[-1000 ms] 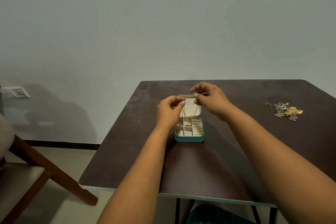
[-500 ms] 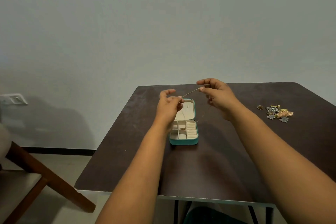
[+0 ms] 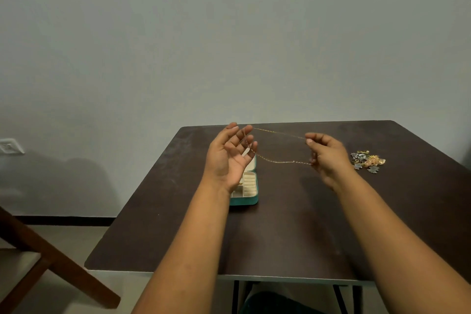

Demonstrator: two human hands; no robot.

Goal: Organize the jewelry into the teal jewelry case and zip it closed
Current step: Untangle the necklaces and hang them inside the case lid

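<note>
No text, label, brand, number or sign can be read anywhere in the head view.

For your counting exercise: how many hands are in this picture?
2: the left hand raised over the teal jewelry case, the right hand beside it, a thin chain stretched between them.
</note>
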